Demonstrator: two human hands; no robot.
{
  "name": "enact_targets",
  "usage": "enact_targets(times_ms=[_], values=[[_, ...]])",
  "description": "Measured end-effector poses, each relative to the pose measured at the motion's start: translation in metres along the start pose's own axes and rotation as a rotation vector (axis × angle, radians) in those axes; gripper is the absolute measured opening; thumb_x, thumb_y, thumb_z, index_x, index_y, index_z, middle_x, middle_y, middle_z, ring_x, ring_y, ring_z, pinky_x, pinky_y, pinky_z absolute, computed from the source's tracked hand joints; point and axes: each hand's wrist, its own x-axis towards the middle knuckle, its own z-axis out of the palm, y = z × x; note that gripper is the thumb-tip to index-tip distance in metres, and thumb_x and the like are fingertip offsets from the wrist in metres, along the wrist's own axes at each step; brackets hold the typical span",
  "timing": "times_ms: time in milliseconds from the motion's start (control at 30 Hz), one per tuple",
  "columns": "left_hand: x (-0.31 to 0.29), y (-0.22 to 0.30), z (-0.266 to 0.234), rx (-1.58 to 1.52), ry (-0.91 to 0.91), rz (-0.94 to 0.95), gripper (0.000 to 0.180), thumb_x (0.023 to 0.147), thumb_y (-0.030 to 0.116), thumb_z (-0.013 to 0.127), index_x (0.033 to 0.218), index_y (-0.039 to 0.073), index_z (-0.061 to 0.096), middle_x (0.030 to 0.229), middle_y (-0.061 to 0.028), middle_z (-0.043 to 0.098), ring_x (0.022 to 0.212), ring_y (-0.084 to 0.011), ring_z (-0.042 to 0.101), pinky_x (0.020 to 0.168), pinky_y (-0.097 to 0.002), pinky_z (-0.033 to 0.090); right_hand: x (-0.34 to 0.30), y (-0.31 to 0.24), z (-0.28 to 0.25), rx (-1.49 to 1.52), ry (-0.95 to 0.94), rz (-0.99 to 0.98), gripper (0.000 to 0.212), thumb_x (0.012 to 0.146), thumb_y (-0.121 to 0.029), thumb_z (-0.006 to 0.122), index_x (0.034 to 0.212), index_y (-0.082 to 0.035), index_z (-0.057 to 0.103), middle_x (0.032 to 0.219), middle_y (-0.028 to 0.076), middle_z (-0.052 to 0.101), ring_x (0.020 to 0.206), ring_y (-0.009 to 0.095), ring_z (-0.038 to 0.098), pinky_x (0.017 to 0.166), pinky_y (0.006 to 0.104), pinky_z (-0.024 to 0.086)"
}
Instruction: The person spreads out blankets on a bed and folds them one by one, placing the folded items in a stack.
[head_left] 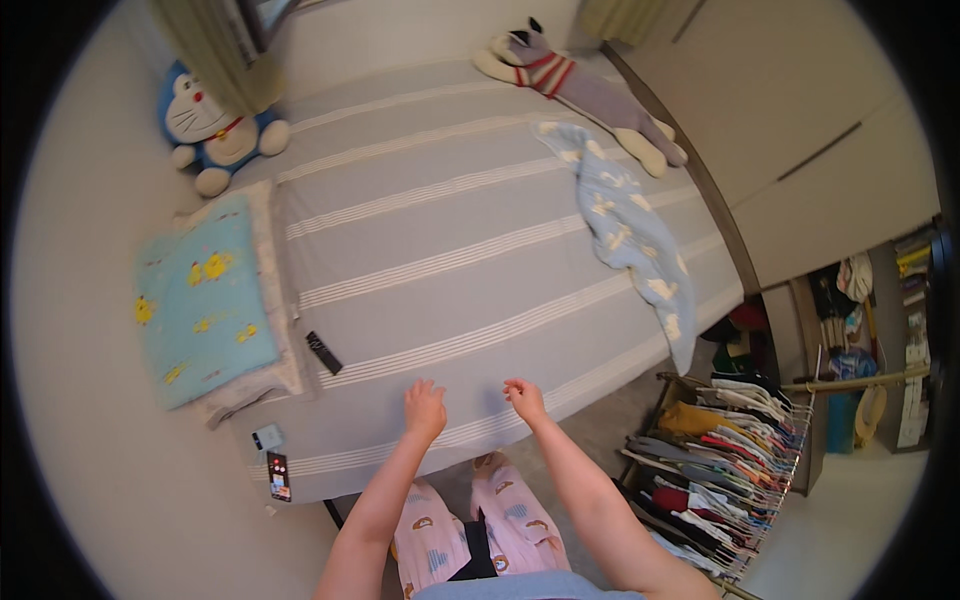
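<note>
Both of my hands hover over the near edge of a bed (420, 250) with a grey, white-striped sheet. My left hand (425, 408) has its fingers loosely spread, with nothing in them. To its left, a black remote control (323, 353) lies on the sheet, apart from the hand. Across a small gap, my right hand (525, 400) has loosely bent fingers and shows nothing held. Toward the far right of the bed, a blue blanket (625, 225) with a pale pattern lies bunched in a long strip, its near end reaching the bed's edge.
On the left lie a turquoise pillow (205, 300), a lit phone (279, 477) and a small light-blue object (267, 437). A blue-and-white plush toy (215, 130) sits behind the pillow; a grey plush (590, 95) lies at the back. A packed clothes rack (710, 470) stands right.
</note>
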Motion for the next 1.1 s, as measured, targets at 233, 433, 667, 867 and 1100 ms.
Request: enact_targets(times_ms=[233,433,667,867,1100], values=[[0.033,0.114,0.026,-0.088,-0.048,0.136,0.03,0.065,0.008,0.054,0.095,0.01,0.058,0.109,-0.0117,0.048,0.109,-0.0304,0.037,0.088,-0.0438,0.031,0.005,0.047,-0.119,-0.036,0.128,0.109,0.021,0.077,-0.004,0.043,0.092,0.001,0.057,0.075,0.009,0.061,0.061,0.013,0.058,0.058,0.0243,0.047],[0.069,0.14,0.032,-0.044,-0.01,0.195,0.029,0.065,0.006,0.053,0.093,0.009,0.058,0.107,-0.0135,0.049,0.107,-0.0321,0.039,0.086,-0.043,0.033,0.019,0.053,-0.164,0.092,0.172,0.126,0.021,0.075,-0.01,0.044,0.088,-0.003,0.06,0.072,0.007,0.062,0.062,0.015,0.059,0.06,0.0269,0.046],[0.119,0.164,0.077,-0.077,0.028,0.19,0.027,0.061,0.004,0.053,0.087,0.008,0.06,0.101,-0.015,0.051,0.102,-0.0338,0.042,0.084,-0.0432,0.034,0.091,0.08,-0.233,-0.043,0.214,0.029,0.018,0.076,-0.007,0.046,0.087,0.0,0.058,0.072,0.007,0.061,0.061,0.013,0.058,0.058,0.0247,0.046],[0.179,0.204,0.159,0.021,-0.048,0.103,0.026,0.061,0.004,0.053,0.086,0.009,0.06,0.099,-0.0135,0.052,0.099,-0.0304,0.044,0.081,-0.0417,0.036,0.211,0.104,-0.308,-0.283,0.4,-0.067,0.018,0.075,-0.014,0.05,0.084,-0.002,0.059,0.07,0.01,0.061,0.066,0.023,0.059,0.061,0.0304,0.046],[0.228,0.246,0.222,-0.199,-0.018,0.007,0.023,0.065,0.007,0.053,0.086,0.01,0.061,0.098,-0.0115,0.054,0.097,-0.0278,0.046,0.08,-0.0408,0.038,0.304,0.141,-0.378,-0.868,0.482,-0.087,0.033,0.071,-0.015,0.053,0.104,-0.009,0.05,0.102,0.014,0.053,0.091,0.028,0.052,0.074,0.0348,0.043]])
